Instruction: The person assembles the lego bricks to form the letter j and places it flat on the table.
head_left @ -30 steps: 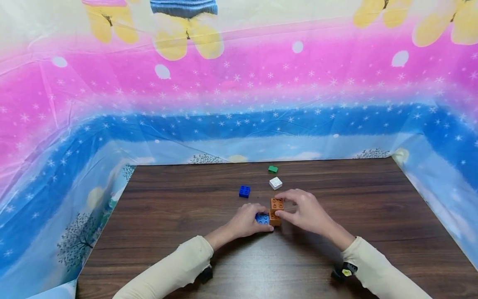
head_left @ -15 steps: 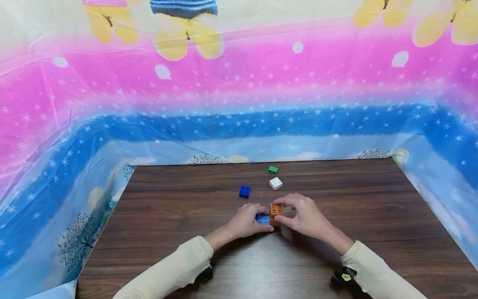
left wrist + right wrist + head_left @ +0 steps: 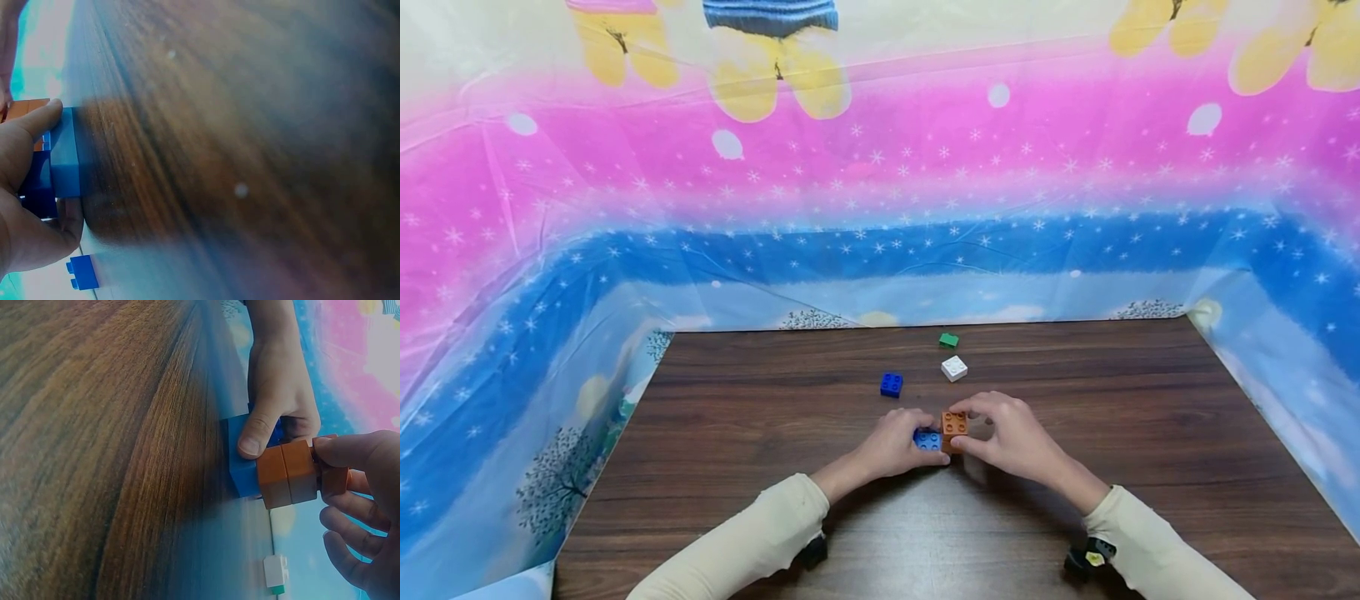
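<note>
My left hand point(image 3: 897, 442) grips a light blue base brick point(image 3: 240, 456), thumb along its near side and fingers at the far side. A darker blue brick point(image 3: 39, 185) sits on the base, partly hidden by that hand. Beside it two orange bricks point(image 3: 286, 475) are stacked on the base. My right hand point(image 3: 1011, 431) pinches another orange brick point(image 3: 335, 480) between thumb and fingers, right at the top of this orange stack. In the right wrist view a thin dark gap shows between the pinched brick and the stack.
Beyond the hands, a loose dark blue brick point(image 3: 891, 384), a white brick point(image 3: 954, 368) and a small green brick point(image 3: 948, 340) lie on the brown wooden table point(image 3: 760, 383). A printed cloth point(image 3: 880, 250) hangs behind the table's far edge and along its sides.
My right hand has lowered the orange brick and brought it slightly nearer, so it now lines up over the orange stack. The left hand has stayed in place.
</note>
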{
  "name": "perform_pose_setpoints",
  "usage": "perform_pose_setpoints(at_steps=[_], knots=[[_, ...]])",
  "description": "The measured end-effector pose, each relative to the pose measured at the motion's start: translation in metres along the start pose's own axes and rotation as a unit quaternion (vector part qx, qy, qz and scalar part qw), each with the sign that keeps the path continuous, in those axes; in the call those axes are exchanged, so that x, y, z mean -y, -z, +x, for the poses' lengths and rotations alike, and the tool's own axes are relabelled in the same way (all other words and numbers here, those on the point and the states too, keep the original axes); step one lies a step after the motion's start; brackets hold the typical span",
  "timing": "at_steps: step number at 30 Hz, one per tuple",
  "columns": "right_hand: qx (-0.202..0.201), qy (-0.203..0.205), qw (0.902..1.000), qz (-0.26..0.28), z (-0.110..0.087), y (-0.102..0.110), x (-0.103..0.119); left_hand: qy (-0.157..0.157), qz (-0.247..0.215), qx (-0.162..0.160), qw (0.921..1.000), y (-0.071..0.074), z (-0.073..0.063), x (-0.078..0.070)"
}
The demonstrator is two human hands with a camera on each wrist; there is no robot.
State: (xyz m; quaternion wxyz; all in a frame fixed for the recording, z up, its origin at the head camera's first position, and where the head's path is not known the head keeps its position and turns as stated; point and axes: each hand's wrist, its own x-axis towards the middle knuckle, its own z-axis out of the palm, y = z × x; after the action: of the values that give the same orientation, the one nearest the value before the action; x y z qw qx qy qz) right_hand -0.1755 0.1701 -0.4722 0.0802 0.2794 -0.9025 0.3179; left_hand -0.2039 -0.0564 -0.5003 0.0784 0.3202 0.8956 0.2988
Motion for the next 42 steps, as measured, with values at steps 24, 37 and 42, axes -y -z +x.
perform_pose_setpoints(at_steps=[24, 37, 42], knots=[[0.045, -0.011, 0.9989, 0.000, 0.0077, 0.0051, 0.0009, -0.003, -0.001, 0.001, 1.0000, 0.0002, 0.0013, 0.0014], [0.052, -0.011, 0.9984, -0.019, 0.0070, 0.0023, -0.0002, -0.004, -0.012, 0.004, 0.9999, 0.0000, 0.0003, -0.0003], [0.056, -0.009, 0.9983, -0.015, 0.0091, 0.0038, -0.0014, -0.008, -0.009, 0.000, 0.9999, -0.0004, 0.0012, 0.0002]])
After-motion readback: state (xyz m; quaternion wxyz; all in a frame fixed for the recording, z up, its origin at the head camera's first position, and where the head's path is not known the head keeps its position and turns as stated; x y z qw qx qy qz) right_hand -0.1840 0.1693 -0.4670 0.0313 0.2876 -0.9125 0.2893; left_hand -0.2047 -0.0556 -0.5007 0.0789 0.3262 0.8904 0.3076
